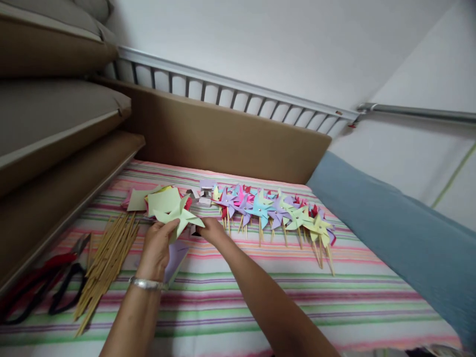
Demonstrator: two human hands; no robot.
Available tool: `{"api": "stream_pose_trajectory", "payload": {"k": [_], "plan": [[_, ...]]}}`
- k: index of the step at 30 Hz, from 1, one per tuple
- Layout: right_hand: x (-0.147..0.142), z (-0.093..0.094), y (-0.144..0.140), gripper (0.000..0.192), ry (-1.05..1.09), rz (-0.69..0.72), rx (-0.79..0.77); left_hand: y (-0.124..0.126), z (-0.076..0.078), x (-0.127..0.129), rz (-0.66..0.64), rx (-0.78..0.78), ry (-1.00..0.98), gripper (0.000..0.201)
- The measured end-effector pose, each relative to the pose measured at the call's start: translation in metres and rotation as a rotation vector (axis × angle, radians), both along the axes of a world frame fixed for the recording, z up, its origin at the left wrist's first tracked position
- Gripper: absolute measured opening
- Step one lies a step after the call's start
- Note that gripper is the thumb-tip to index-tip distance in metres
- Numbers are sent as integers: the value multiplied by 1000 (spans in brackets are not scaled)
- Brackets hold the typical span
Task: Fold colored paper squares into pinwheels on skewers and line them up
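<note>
My left hand (156,246), with a silver bracelet at the wrist, pinches a pale green paper pinwheel (179,214) that has its blades folded in. Just right of it, my right hand (211,229) reaches down by a small dark-topped box (195,231); its fingertips are hidden behind the pinwheel and box edge. A stack of coloured paper squares (162,200) lies behind the pinwheel. Under my left wrist is a sheet of purple paper (175,260). Small white and grey boxes (204,197) stand beyond my right hand.
Several finished pinwheels on sticks (260,210) lie in rows to the right. Loose wooden sticks (107,263) and scissors (61,277) lie at the left. Stacked cushions (55,119) rise on the left, a brown board (223,134) at the back. Striped cloth (297,297) covers the surface.
</note>
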State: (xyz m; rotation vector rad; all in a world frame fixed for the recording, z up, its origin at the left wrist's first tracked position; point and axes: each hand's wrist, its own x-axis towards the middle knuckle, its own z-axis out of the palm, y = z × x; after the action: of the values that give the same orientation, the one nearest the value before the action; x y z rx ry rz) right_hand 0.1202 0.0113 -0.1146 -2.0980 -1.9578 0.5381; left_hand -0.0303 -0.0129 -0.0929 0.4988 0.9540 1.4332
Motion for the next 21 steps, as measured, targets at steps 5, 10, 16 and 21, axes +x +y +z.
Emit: {"api": "stream_pose_trajectory", "payload": {"k": [5, 10, 16, 21], "plan": [[31, -12, -26, 24, 179, -39, -14, -1, 0, -4, 77, 19, 10, 20], [40, -34, -77, 10, 279, -2, -120, -5, -5, 6, 46, 48, 16, 16], [37, -42, -84, 6, 303, 0, -113, -8, -6, 13, 2, 63, 54, 14], [43, -48, -101, 18, 338, -39, 51, -5, -6, 5, -8, 69, 35, 16]]}}
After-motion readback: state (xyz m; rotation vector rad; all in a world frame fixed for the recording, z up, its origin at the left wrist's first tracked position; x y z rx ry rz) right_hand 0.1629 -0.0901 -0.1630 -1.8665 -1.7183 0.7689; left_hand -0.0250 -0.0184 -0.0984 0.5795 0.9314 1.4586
